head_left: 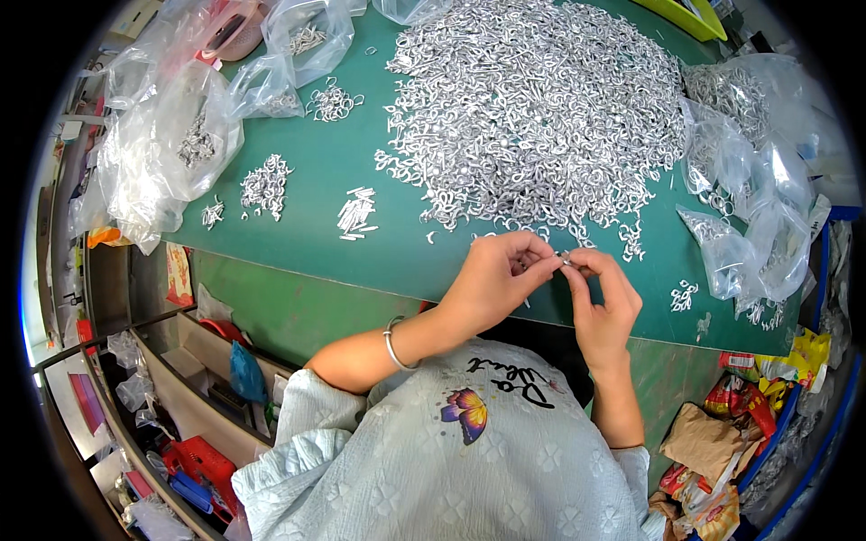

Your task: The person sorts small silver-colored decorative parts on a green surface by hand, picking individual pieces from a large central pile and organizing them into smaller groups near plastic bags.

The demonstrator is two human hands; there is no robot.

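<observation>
My left hand [505, 275] and my right hand [603, 298] meet fingertip to fingertip over the near edge of the green table [307, 252]. Between their pinched fingers is a small silvery metal piece [565, 259], too small to make out its exact shape. The left fingers are curled, and something silvery shows inside the curl. Just beyond my hands spreads a big heap of small curved silvery metal pieces [541, 108]. A few loose ones lie along its near edge, close to my fingers.
Left on the table are small piles of metal pins [357, 213], curved pieces [265, 187] and rings [334, 102]. Clear plastic bags [180, 135] stand at the far left, more bags [753, 243] at the right. A little pile [683, 296] lies near right. An open drawer [203, 379] is below left.
</observation>
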